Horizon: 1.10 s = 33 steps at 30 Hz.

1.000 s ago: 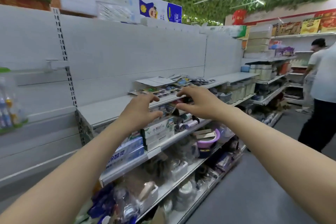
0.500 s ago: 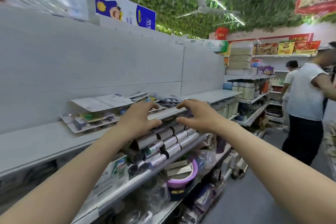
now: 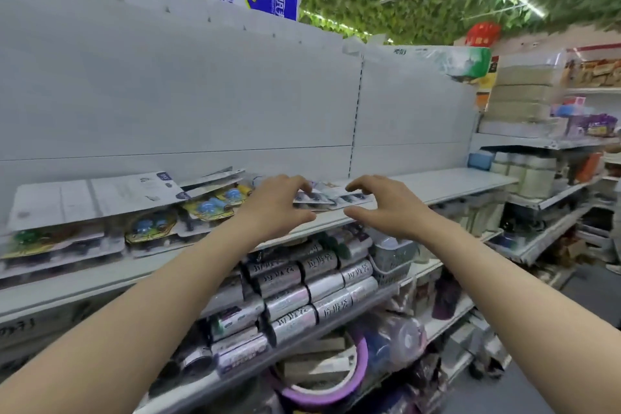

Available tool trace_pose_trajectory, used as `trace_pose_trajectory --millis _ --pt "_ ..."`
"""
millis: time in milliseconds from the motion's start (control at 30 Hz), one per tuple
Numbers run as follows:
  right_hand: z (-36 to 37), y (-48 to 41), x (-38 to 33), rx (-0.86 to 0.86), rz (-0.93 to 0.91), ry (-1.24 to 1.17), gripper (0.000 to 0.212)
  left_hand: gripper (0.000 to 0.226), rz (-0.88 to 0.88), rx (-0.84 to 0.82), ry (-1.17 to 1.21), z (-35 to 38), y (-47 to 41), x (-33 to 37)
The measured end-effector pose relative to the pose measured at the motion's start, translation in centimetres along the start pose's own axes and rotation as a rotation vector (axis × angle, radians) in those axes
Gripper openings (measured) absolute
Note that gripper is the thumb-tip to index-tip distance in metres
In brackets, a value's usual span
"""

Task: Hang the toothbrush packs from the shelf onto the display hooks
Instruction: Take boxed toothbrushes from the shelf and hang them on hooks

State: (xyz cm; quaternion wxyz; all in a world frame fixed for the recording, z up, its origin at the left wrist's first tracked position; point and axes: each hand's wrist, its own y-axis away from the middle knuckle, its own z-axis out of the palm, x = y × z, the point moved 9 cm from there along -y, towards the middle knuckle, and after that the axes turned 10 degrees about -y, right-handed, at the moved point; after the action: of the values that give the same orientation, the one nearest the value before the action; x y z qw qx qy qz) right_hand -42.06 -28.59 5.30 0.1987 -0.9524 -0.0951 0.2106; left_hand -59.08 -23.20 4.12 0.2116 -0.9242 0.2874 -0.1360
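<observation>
Flat toothbrush packs [image 3: 151, 228] lie in overlapping piles along the white shelf [image 3: 453, 181], some face down with white card backs [image 3: 94, 198] showing. A smaller pile of packs [image 3: 331, 195] lies between my two hands. My left hand [image 3: 279, 208] hovers over the left side of that pile, fingers spread and curled. My right hand [image 3: 376, 202] hovers at the pile's right side, thumb below and fingers above, holding nothing. No display hooks show in view.
Silver rolls with black labels [image 3: 312, 282] fill the shelf below. A purple basin [image 3: 322, 383] sits lower still. The white back panel [image 3: 201, 94] rises behind the shelf. More stocked shelves [image 3: 537, 198] stand to the right along the aisle.
The view has moved closer to the shelf and to the right. Both hands have reached forward and now hover over the small pile of packs. The person in the aisle has left the view.
</observation>
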Motion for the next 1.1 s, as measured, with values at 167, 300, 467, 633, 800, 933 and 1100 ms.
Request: trace_pose_trajectory --millis 167,300,467,633,800,933,1100 --pt "-0.7 -5.0 7.7 -0.073 -0.075 -0.087 0.045 0.053 -0.166 0.025 -0.047 3.4 -4.6 0.4" --pt "-1.3 -9.2 12.8 -0.1 -0.09 -0.119 0.046 0.052 -0.304 0.015 -0.102 5.0 -7.0 0.0" --pt "0.1 -13.1 16.4 -0.105 -0.072 -0.295 0.044 0.055 -0.445 0.007 -0.161 6.2 -9.1 -1.7" --pt "4.8 -17.0 17.3 -0.152 -0.051 -0.397 0.043 0.059 -0.548 0.017 -0.265 7.0 -10.9 -4.3" --pt "8.1 -20.0 16.0 -0.185 -0.035 -0.478 0.047 0.071 -0.647 -0.036 -0.505 8.0 -11.8 -6.3" --pt "10.1 -22.1 15.7 -0.238 -0.026 -0.466 0.051 0.078 -0.76 -0.045 -0.681 7.9 -12.0 -7.9" --pt "12.3 -23.4 16.0 -0.295 -0.01 -0.42 0.067 0.088 -0.88 -0.088 -0.664 8.7 -11.5 -9.4"
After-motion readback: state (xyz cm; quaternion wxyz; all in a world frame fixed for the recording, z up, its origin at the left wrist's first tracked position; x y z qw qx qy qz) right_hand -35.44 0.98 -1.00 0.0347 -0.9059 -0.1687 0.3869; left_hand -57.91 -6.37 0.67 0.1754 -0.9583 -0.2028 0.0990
